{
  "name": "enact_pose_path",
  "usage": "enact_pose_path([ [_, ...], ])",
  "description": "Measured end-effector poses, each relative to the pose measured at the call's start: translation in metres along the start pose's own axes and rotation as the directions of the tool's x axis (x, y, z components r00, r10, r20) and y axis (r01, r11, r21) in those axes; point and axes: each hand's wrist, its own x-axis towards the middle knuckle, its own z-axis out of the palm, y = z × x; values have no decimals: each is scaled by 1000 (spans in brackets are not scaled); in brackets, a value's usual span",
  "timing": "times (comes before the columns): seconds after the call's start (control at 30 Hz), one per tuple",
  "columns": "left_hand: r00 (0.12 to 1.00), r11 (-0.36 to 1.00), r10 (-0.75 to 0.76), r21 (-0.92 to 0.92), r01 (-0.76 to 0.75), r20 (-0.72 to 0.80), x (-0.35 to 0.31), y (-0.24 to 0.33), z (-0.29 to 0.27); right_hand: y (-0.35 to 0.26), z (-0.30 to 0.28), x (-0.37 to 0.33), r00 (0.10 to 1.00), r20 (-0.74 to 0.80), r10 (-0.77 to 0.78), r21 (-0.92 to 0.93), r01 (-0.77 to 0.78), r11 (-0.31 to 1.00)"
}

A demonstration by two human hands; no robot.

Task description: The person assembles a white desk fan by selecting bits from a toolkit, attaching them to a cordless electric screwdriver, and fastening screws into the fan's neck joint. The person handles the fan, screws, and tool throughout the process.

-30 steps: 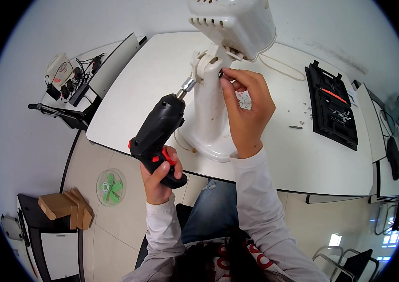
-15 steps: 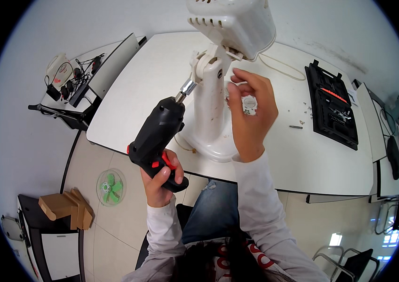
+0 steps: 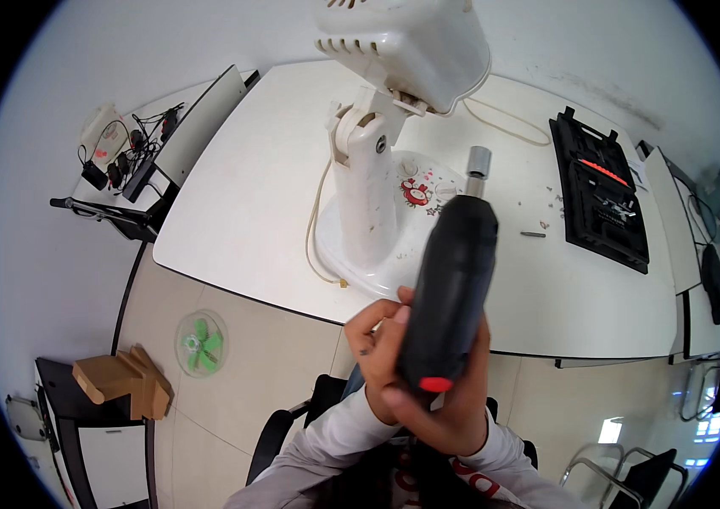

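A black cordless screwdriver (image 3: 453, 280) with a red rear button and a silver socket (image 3: 479, 161) points away from me over the table's front edge. My right hand (image 3: 462, 407) is closed around its lower part, the thumb across the rear; the grip is hidden under the body. Against its left side is my left hand (image 3: 381, 348), fingers curled, with a small dark thing showing at them that I cannot make out. Just beyond stands a white fan body (image 3: 366, 195), its vented motor housing (image 3: 402, 51) tilted on top and its base (image 3: 419, 187) printed with a red cartoon.
A black tool case (image 3: 602, 195) lies open at the right of the white table (image 3: 232, 195). Small screws and a bit (image 3: 533, 234) lie beside it. Green fan blades (image 3: 201, 343) and a cardboard box (image 3: 114, 377) are on the left; a chair (image 3: 631, 475) stands lower right.
The screwdriver has come away from the fan's pivot joint and swung right. My right hand has dropped from beside the fan onto the tool; my left hand has moved right.
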Motion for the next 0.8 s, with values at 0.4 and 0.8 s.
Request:
enact_pose_path([
  [0.4, 934, 983, 174, -1, -183, 312, 20, -18, -32, 26, -53, 6, 968, -73, 240, 459, -181, 870],
  [0.8, 978, 991, -121, 69, 110, 172, 146, -42, -21, 37, -73, 31, 978, 117, 175, 599, -210, 773],
])
